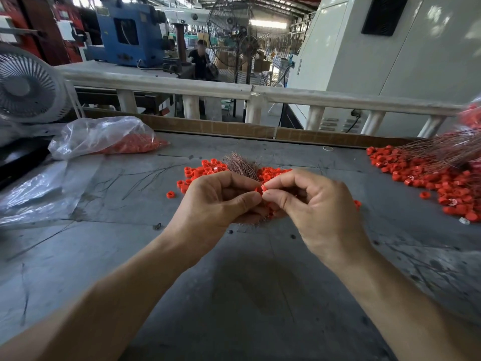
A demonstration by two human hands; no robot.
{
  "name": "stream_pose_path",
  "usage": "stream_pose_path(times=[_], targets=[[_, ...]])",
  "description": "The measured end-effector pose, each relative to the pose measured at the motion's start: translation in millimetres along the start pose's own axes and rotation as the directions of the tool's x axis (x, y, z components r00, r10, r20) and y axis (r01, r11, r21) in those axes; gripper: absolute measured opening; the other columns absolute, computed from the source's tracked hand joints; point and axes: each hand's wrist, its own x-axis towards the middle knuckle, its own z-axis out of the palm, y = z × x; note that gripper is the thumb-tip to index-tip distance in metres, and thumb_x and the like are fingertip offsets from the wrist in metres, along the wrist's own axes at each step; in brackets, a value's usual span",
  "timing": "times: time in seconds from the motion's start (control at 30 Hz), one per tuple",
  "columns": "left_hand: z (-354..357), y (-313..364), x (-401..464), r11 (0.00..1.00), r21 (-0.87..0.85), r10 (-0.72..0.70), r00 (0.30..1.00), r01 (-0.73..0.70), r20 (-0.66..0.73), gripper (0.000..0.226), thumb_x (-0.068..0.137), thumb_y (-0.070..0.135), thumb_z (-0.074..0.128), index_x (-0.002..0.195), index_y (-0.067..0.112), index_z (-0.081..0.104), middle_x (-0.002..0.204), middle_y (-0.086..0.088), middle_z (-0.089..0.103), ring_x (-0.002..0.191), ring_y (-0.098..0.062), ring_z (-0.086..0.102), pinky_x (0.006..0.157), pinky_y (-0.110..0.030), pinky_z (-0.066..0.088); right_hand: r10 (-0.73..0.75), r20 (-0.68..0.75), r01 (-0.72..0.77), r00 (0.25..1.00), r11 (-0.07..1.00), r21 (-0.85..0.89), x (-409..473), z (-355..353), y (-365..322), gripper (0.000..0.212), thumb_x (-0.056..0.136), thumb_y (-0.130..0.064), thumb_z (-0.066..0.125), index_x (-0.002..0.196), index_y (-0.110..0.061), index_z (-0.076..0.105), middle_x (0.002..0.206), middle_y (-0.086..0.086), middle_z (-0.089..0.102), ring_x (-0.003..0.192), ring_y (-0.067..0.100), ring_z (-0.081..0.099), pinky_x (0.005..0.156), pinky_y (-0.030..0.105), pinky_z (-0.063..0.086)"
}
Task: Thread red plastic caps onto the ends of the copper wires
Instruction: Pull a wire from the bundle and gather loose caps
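My left hand (221, 199) grips a bundle of thin copper wires (240, 165) whose ends fan up behind its fingers. My right hand (309, 201) pinches a small red plastic cap (261, 190) between thumb and forefinger, held against my left fingertips. Whether a wire sits in the cap is hidden by the fingers. Loose red caps (200, 171) lie in a pile on the grey table (247, 295) just behind both hands.
A large heap of red caps with copper wires attached (440, 175) lies at the right. A clear plastic bag of red caps (125, 143) sits far left, a fan (26, 84) behind it. A cardboard strip (234, 128) and white railing (255, 93) bound the table's far edge.
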Motion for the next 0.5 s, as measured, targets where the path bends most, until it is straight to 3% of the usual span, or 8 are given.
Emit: stream_pose_path(times=[0.2,0.33,0.5], targets=[[1.1,-2.4,0.8,0.998,0.046,0.047,0.999,-0.047,-0.007,0.026,0.078,0.018,0.074,0.101,0.007,0.072,0.089,-0.016,0.077,0.086,-0.028,0.076,0.078,-0.033,0.062,-0.127,0.043,0.132,0.991,0.98,-0.149,1.2,-3.2,-5.1,0.009,0.085,-0.006,0.08,0.092,-0.013,0.08,0.085,-0.01,0.074,0.086,0.004,0.068,0.077,0.014,0.051],[0.9,-2.9,0.3,0.995,0.077,0.064,0.998,-0.063,-0.01,0.025,0.078,0.019,0.074,0.101,0.009,0.073,0.089,-0.014,0.078,0.086,-0.028,0.076,0.079,-0.033,0.062,-0.17,0.059,0.178,0.984,0.97,-0.165,0.9,-3.8,-6.3,0.008,0.085,-0.006,0.079,0.091,-0.011,0.08,0.086,-0.007,0.073,0.087,0.007,0.068,0.079,0.018,0.052],[2.6,-4.3,-0.4,0.983,0.152,0.109,0.993,-0.102,-0.038,0.017,0.083,0.012,0.073,0.1,0.01,0.073,0.087,-0.011,0.078,0.085,-0.027,0.076,0.08,-0.036,0.062,-0.13,0.034,0.133,0.991,0.983,-0.13,-0.2,-1.4,-4.7,0.009,0.084,-0.007,0.08,0.091,-0.013,0.081,0.086,-0.006,0.073,0.087,0.009,0.068,0.08,0.023,0.054]])
